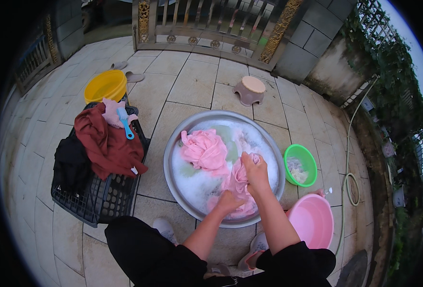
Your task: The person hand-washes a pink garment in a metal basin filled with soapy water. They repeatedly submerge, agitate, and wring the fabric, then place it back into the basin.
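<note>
A wide metal basin [170,184] of sudsy water stands on the paving in front of me. Both of my hands are over its near right part, on one wet pink cloth [238,175]. My right hand [257,171] is closed round the upper part of this cloth, and my left hand [229,202] grips it lower down, to the left. More of the pink fabric lies in the suds beneath them. A bunched pink garment [205,150] rests in the basin's upper left, apart from my hands. Foam hides part of the water.
At left, a black plastic crate [116,201] bears a dark red garment [107,143], black cloth and a blue brush [125,123]. Beyond it stands a yellow bucket [105,86]. A green basin [314,172], pink basin [313,222] and hose [347,161] are at right; a stool [250,89] is ahead.
</note>
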